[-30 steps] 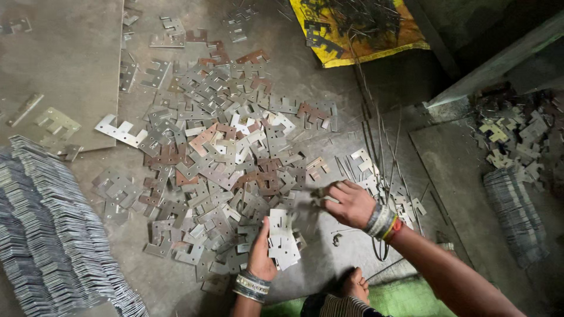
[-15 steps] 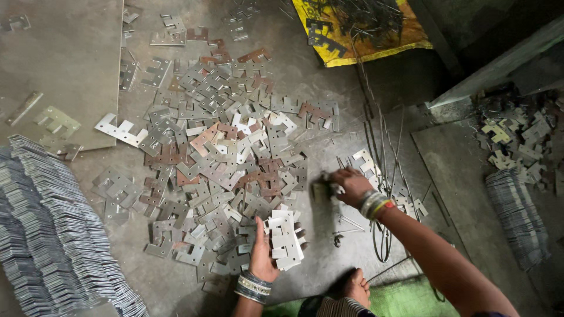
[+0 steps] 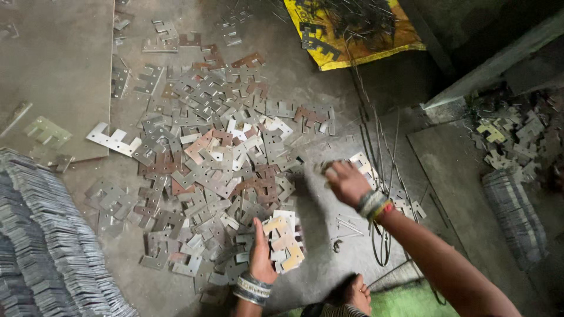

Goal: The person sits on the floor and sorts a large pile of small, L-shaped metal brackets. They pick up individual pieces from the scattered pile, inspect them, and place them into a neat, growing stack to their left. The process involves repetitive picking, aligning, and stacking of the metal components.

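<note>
Now mid-gather: left hand (image 3: 262, 252) holds plate stack (image 3: 284, 246) near floor's front edge; right hand (image 3: 346, 182) pinches one blurred plate (image 3: 325, 167) beside loose pile (image 3: 217, 158). Next, prob. needs aligning onto stack.

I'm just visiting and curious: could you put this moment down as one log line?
left hand: holds stack of metal plates | right hand: reaching to loose plates on floor, grip blurred | wire rods beside
</note>
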